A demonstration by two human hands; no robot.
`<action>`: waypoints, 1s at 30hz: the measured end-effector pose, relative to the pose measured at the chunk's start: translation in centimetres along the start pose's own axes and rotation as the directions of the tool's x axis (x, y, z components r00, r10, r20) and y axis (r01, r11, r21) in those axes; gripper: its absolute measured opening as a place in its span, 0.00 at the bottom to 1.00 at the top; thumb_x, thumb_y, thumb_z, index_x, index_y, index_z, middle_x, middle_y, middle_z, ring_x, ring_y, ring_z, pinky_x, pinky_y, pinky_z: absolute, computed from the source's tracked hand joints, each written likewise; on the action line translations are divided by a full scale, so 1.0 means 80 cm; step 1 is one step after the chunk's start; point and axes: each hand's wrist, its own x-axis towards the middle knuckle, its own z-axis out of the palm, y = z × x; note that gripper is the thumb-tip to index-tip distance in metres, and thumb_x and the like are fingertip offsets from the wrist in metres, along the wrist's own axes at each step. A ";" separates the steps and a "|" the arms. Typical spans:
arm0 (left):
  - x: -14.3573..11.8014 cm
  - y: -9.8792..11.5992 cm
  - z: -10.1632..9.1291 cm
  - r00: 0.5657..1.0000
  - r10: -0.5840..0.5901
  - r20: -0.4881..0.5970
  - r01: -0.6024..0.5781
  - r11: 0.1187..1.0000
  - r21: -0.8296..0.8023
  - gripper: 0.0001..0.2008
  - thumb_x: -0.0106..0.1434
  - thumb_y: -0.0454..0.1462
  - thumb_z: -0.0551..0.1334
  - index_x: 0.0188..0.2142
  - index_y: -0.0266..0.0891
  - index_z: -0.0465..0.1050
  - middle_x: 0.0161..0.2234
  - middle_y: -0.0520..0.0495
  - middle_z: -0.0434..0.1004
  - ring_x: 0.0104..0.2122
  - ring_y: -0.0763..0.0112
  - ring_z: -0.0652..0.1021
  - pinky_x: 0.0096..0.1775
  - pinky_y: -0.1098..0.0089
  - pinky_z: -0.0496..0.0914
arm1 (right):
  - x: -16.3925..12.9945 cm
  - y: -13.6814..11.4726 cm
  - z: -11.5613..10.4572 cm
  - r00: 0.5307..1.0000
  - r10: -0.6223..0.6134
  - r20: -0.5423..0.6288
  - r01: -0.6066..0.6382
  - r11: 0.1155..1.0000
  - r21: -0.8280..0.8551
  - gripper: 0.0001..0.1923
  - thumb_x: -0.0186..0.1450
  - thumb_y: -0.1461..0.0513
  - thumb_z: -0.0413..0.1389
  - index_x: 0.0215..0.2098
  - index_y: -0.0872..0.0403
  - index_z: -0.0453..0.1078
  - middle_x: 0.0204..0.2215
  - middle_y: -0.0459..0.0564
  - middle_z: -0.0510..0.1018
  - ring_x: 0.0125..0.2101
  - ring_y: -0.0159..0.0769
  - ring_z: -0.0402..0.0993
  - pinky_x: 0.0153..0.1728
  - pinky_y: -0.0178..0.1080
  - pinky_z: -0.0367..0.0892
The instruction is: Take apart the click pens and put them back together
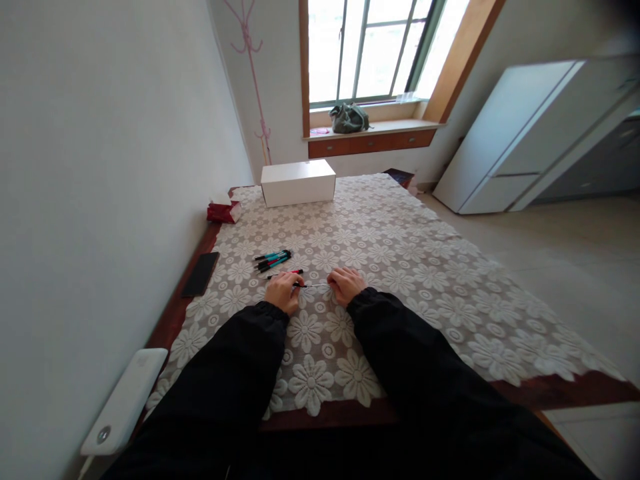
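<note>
Sleeves nearest. Your left hand [283,291] and right hand [345,285] each pinch one end of thin refill [315,285]: light, bendy; hold near tips. Pens [273,259] beside on tabletop [400,247].

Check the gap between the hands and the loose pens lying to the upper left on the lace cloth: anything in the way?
Nothing visible. The left hand and right hand hold a thin rod between them. The red pen lies just beyond the left hand, the blue pens a little farther, with only bare lace tablecloth between.

Both hands [314,289] on a thin refill [315,285]
</note>
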 end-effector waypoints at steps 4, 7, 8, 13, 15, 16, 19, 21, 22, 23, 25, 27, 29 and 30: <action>0.001 0.000 -0.001 0.998 0.061 -0.022 -0.062 0.998 -0.029 0.09 0.57 0.28 0.61 0.35 0.43 0.74 0.40 0.47 0.80 0.45 0.60 0.77 0.48 0.59 0.70 | 0.001 0.001 0.001 1.000 0.019 -0.003 -0.019 0.999 0.028 0.05 0.65 0.67 0.54 0.34 0.51 0.70 0.36 0.50 0.77 0.40 0.41 0.69 0.43 0.42 0.60; 0.001 0.002 -0.003 0.992 0.110 -0.053 -0.113 0.992 -0.050 0.08 0.60 0.29 0.60 0.34 0.43 0.74 0.41 0.47 0.81 0.46 0.62 0.77 0.50 0.60 0.69 | 0.000 0.003 0.005 1.000 -0.007 -0.021 0.008 0.998 0.069 0.05 0.66 0.66 0.53 0.34 0.51 0.70 0.36 0.49 0.77 0.40 0.39 0.69 0.43 0.41 0.60; 0.001 0.002 -0.004 0.990 0.122 -0.067 -0.125 0.991 -0.051 0.07 0.62 0.30 0.60 0.34 0.43 0.75 0.41 0.48 0.81 0.46 0.62 0.77 0.51 0.60 0.69 | 0.000 0.004 0.006 0.999 -0.021 -0.030 0.024 0.996 0.085 0.06 0.66 0.66 0.53 0.35 0.51 0.70 0.36 0.49 0.77 0.40 0.39 0.70 0.43 0.41 0.61; 0.000 0.007 -0.009 0.981 0.162 -0.106 -0.165 0.986 -0.020 0.11 0.68 0.33 0.56 0.33 0.44 0.76 0.41 0.47 0.82 0.46 0.63 0.77 0.51 0.59 0.69 | 0.000 0.009 0.010 0.996 -0.062 -0.059 0.070 0.988 0.137 0.06 0.67 0.67 0.51 0.35 0.51 0.69 0.35 0.49 0.76 0.39 0.38 0.69 0.43 0.40 0.62; -0.001 0.008 -0.011 0.979 0.187 -0.086 -0.187 0.982 -0.001 0.13 0.69 0.33 0.54 0.34 0.44 0.77 0.42 0.47 0.82 0.46 0.63 0.76 0.51 0.59 0.68 | 0.001 0.010 0.011 0.995 -0.072 -0.064 0.081 0.984 0.157 0.07 0.67 0.67 0.51 0.35 0.52 0.69 0.35 0.50 0.75 0.39 0.38 0.69 0.43 0.39 0.63; -0.001 0.008 -0.011 0.977 0.198 -0.076 -0.198 0.980 0.008 0.14 0.70 0.34 0.54 0.34 0.45 0.77 0.42 0.47 0.82 0.46 0.63 0.76 0.52 0.59 0.68 | 0.002 0.010 0.011 0.995 -0.079 -0.065 0.089 0.981 0.171 0.07 0.67 0.67 0.50 0.35 0.52 0.69 0.35 0.50 0.75 0.39 0.38 0.69 0.42 0.39 0.64; -0.002 0.008 -0.011 0.972 0.223 -0.068 -0.223 0.975 0.019 0.14 0.71 0.35 0.54 0.35 0.45 0.78 0.42 0.48 0.82 0.46 0.63 0.76 0.52 0.59 0.67 | 0.003 0.010 0.011 0.992 -0.109 -0.068 0.121 0.971 0.208 0.08 0.67 0.68 0.49 0.35 0.52 0.69 0.34 0.51 0.75 0.39 0.38 0.70 0.43 0.39 0.65; -0.002 0.007 -0.010 0.971 0.229 -0.073 -0.229 0.973 0.009 0.14 0.71 0.35 0.54 0.34 0.45 0.78 0.42 0.48 0.82 0.46 0.64 0.76 0.52 0.59 0.67 | 0.003 0.009 0.012 0.988 -0.141 -0.067 0.153 0.964 0.217 0.09 0.67 0.69 0.49 0.36 0.52 0.69 0.35 0.51 0.75 0.39 0.39 0.70 0.43 0.39 0.66; -0.002 0.007 -0.010 0.970 0.230 -0.075 -0.231 0.973 0.002 0.14 0.71 0.36 0.54 0.34 0.45 0.78 0.42 0.48 0.82 0.46 0.64 0.76 0.51 0.59 0.67 | 0.003 0.009 0.012 0.985 -0.161 -0.069 0.172 0.960 0.221 0.09 0.67 0.69 0.49 0.38 0.52 0.69 0.35 0.51 0.75 0.39 0.39 0.70 0.44 0.39 0.66; -0.002 0.006 -0.010 0.970 0.229 -0.076 -0.230 0.973 -0.007 0.13 0.71 0.36 0.55 0.34 0.45 0.77 0.42 0.48 0.83 0.45 0.64 0.76 0.51 0.59 0.67 | 0.002 0.008 0.012 0.981 -0.181 -0.070 0.192 0.955 0.224 0.11 0.67 0.69 0.49 0.40 0.52 0.70 0.36 0.52 0.75 0.40 0.39 0.70 0.44 0.40 0.66; -0.001 0.006 -0.010 0.973 0.220 -0.076 -0.222 0.975 -0.020 0.13 0.71 0.37 0.55 0.34 0.45 0.77 0.42 0.48 0.83 0.45 0.64 0.76 0.51 0.59 0.67 | 0.002 0.007 0.012 0.973 -0.224 -0.061 0.232 0.946 0.225 0.16 0.66 0.71 0.47 0.46 0.51 0.71 0.37 0.51 0.75 0.40 0.39 0.70 0.44 0.40 0.67; -0.001 0.005 -0.010 0.977 0.202 -0.071 -0.204 0.979 -0.025 0.13 0.71 0.37 0.55 0.34 0.45 0.78 0.42 0.47 0.82 0.46 0.64 0.76 0.51 0.59 0.68 | 0.001 0.006 0.010 0.964 -0.264 -0.035 0.265 0.941 0.211 0.22 0.66 0.72 0.47 0.52 0.49 0.71 0.36 0.50 0.74 0.39 0.38 0.70 0.44 0.39 0.67; -0.001 0.005 -0.010 0.980 0.189 -0.065 -0.191 0.981 -0.026 0.12 0.70 0.37 0.55 0.34 0.45 0.78 0.42 0.47 0.82 0.46 0.63 0.76 0.52 0.59 0.68 | 0.001 0.006 0.009 0.958 -0.286 -0.013 0.283 0.939 0.194 0.25 0.64 0.73 0.48 0.53 0.47 0.71 0.36 0.49 0.74 0.38 0.38 0.70 0.44 0.39 0.67; -0.001 0.005 -0.010 0.980 0.185 -0.068 -0.187 0.982 -0.027 0.12 0.70 0.37 0.56 0.34 0.45 0.78 0.42 0.47 0.82 0.46 0.63 0.76 0.52 0.58 0.68 | 0.001 0.006 0.008 0.958 -0.288 -0.010 0.285 0.940 0.187 0.26 0.63 0.74 0.48 0.53 0.46 0.72 0.36 0.49 0.74 0.38 0.37 0.71 0.44 0.38 0.68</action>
